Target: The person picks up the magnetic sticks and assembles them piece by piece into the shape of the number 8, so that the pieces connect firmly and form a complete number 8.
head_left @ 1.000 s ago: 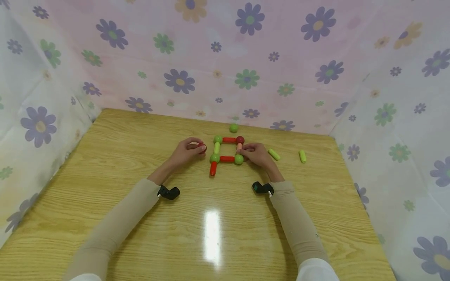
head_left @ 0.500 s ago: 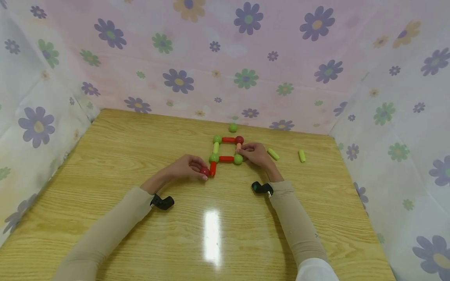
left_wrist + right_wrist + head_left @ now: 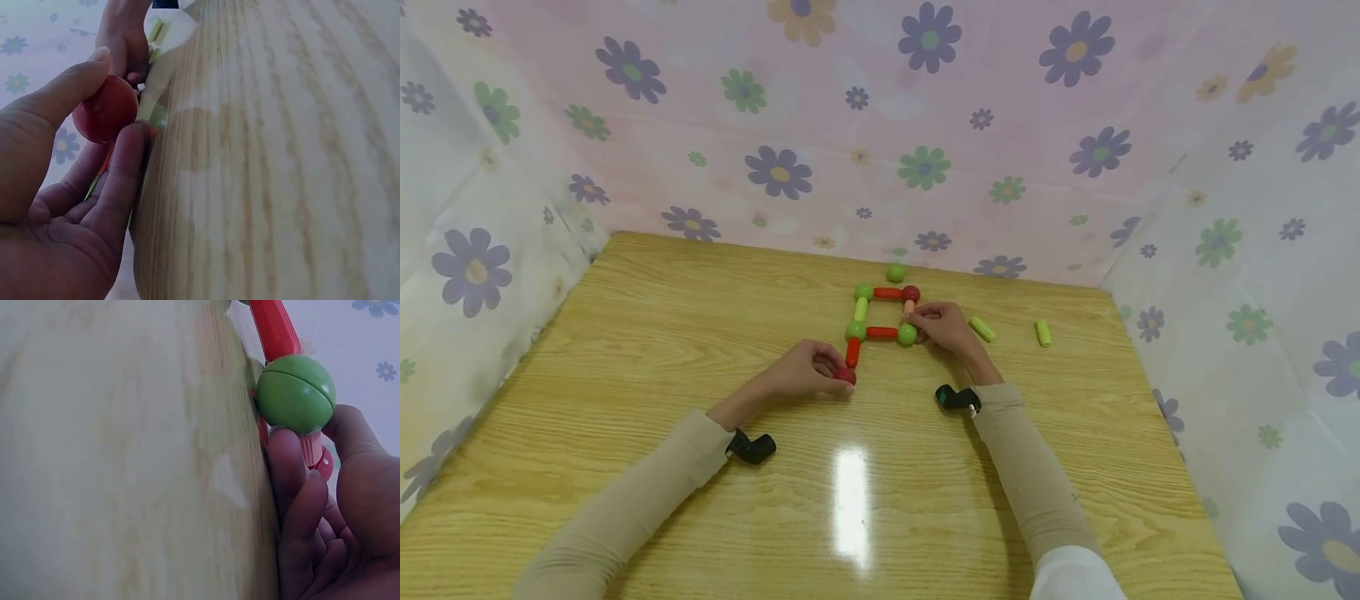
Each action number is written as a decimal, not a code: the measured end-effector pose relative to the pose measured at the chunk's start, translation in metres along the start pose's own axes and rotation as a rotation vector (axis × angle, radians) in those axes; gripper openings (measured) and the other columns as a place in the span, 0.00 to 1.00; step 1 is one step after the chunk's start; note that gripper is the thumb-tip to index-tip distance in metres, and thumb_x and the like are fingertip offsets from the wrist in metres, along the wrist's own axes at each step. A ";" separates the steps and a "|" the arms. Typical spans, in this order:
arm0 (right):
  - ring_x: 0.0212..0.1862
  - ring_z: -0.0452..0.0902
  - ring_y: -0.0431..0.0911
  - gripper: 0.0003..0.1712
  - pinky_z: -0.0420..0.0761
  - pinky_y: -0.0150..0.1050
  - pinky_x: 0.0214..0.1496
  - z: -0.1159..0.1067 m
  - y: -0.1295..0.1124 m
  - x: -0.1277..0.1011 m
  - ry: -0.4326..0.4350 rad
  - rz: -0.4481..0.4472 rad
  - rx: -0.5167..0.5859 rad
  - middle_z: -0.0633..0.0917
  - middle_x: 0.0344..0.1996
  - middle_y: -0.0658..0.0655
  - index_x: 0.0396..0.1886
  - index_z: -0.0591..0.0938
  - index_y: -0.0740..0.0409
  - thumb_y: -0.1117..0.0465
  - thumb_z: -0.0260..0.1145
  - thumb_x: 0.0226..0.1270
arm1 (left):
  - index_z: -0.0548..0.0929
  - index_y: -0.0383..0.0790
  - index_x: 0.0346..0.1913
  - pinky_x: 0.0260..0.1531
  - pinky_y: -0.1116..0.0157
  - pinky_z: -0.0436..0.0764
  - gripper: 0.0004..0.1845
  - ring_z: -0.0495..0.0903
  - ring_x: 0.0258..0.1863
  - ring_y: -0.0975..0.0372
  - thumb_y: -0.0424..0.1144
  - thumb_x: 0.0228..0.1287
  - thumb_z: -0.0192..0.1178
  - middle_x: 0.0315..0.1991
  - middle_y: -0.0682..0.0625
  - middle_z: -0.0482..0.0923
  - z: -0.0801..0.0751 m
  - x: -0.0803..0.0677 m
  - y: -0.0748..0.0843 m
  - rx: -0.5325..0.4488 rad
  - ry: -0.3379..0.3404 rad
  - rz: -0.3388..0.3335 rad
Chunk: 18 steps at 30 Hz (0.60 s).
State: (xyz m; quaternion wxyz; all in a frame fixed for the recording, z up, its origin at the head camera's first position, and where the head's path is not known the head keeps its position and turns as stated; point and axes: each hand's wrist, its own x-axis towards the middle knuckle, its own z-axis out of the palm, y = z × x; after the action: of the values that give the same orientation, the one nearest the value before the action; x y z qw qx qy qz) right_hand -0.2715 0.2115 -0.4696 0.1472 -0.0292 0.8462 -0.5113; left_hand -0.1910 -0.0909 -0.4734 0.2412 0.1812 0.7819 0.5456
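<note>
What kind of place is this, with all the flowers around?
Probably a small play or craft corner, not a whole room. A wooden table is walled in by flowered cloth, and toy sticks and balls lie joined on it.

- The place looks like a small staged recording booth, not a lived-in room.
- A floral cloth (image 3: 880,125), pale pink and white with purple, green and orange flowers, hangs on three sides and closes off all view beyond.
- A wooden table (image 3: 647,333) with a pale, glossy grain fills the floor of the booth; a bright lamp glare (image 3: 852,500) reflects off its top.
- Black wrist-worn cameras (image 3: 752,447) sit on both beige sleeves.
- Only toy rods and balls (image 3: 880,312) in red and green lie on the table.
</note>
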 end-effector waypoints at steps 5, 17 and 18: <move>0.26 0.83 0.40 0.25 0.80 0.32 0.31 -0.001 -0.001 0.003 -0.006 -0.001 -0.016 0.88 0.29 0.50 0.56 0.83 0.64 0.49 0.69 0.72 | 0.82 0.38 0.41 0.36 0.64 0.81 0.18 0.83 0.33 0.59 0.45 0.57 0.77 0.37 0.48 0.85 0.004 0.002 0.001 0.077 0.073 0.011; 0.25 0.83 0.40 0.24 0.81 0.32 0.30 -0.002 0.001 0.008 -0.017 -0.011 -0.042 0.89 0.31 0.52 0.55 0.84 0.63 0.48 0.68 0.72 | 0.81 0.40 0.36 0.32 0.64 0.81 0.20 0.81 0.28 0.61 0.49 0.53 0.79 0.31 0.50 0.84 0.009 0.008 0.002 0.179 0.141 0.031; 0.25 0.83 0.40 0.24 0.81 0.32 0.30 -0.002 0.001 0.008 -0.017 -0.010 -0.042 0.89 0.31 0.52 0.55 0.84 0.64 0.48 0.68 0.72 | 0.82 0.40 0.36 0.32 0.64 0.80 0.20 0.80 0.28 0.61 0.49 0.52 0.79 0.31 0.50 0.84 0.009 0.008 0.002 0.186 0.144 0.031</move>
State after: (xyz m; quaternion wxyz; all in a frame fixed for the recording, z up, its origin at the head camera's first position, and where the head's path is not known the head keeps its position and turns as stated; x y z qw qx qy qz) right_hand -0.2799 0.2121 -0.4718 0.1511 -0.0410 0.8552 -0.4940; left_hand -0.1926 -0.0789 -0.4757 0.1581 0.1752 0.8416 0.4859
